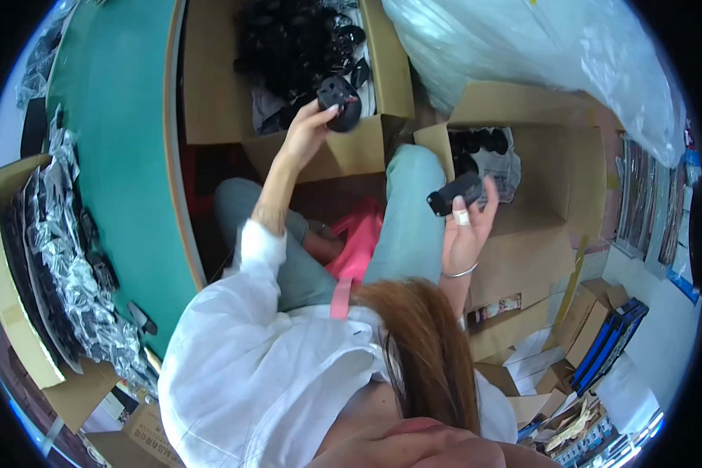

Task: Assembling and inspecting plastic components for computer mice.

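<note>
My left hand [306, 134] grips a black plastic part with a rounded end [340, 108] at the near edge of an open cardboard box [394, 66]. Many loose black plastic parts [288, 54] fill that box. In my right hand [466, 234], with a white wrap round one finger, is a black, roughly cylindrical plastic part [459, 193]. It hovers over the left side of a second open box [534, 183]. Inside this box lie several black parts [483, 140] and a printed paper sheet [501, 175]. The exact kind of the held parts cannot be made out.
A green tabletop [117, 179] runs along the left, with clear-wrapped parts [74, 257] and a cardboard tray [15, 312] on it. A large translucent plastic bag [515, 47] bulges at the back right. Small cartons and blue-black boxes [607, 343] stand at the lower right.
</note>
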The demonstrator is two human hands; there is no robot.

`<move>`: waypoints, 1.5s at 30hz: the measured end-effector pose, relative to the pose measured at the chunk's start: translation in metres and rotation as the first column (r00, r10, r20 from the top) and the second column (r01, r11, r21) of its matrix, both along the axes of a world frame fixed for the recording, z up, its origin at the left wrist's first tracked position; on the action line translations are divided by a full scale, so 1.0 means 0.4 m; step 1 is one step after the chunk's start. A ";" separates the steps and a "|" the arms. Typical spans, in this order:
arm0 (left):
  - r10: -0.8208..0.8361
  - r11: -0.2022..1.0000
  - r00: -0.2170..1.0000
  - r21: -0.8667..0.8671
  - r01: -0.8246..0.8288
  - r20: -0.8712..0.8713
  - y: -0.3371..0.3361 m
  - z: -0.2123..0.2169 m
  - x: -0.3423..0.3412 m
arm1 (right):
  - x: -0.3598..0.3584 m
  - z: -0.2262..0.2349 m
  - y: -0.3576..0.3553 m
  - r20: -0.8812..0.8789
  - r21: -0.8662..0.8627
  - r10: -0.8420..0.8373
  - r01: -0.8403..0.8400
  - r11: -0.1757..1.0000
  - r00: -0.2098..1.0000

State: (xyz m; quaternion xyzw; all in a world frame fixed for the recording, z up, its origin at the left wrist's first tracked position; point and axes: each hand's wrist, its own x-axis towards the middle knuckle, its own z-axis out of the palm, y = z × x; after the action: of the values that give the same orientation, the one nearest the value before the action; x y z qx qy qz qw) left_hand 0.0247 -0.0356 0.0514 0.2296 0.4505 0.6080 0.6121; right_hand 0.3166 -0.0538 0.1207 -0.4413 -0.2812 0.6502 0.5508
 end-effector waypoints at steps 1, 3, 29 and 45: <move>0.016 0.999 0.975 0.042 -0.026 0.223 -0.086 0.107 0.045 | -0.010 0.064 -0.035 -0.021 0.011 0.045 -0.045 0.999 0.999; -0.014 0.998 0.944 0.057 -0.005 0.328 -0.221 0.234 0.133 | -0.038 0.155 -0.044 -0.056 0.079 0.161 -0.156 0.985 0.985; -0.225 0.974 0.797 0.147 0.172 0.561 -0.408 0.502 0.381 | 0.040 0.441 -0.253 0.897 0.391 -0.075 -0.703 0.594 0.435; 0.158 0.871 0.879 0.483 0.090 -0.450 -0.397 0.495 0.377 | 0.038 0.381 -0.266 0.190 0.272 0.484 -0.520 0.810 0.854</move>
State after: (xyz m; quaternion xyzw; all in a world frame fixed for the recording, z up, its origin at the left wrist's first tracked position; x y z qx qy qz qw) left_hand 0.1756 -0.1945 0.2495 0.5109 0.4219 0.6377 0.3929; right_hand 0.3320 -0.1602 0.2730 -0.2936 -0.5179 0.6936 0.4055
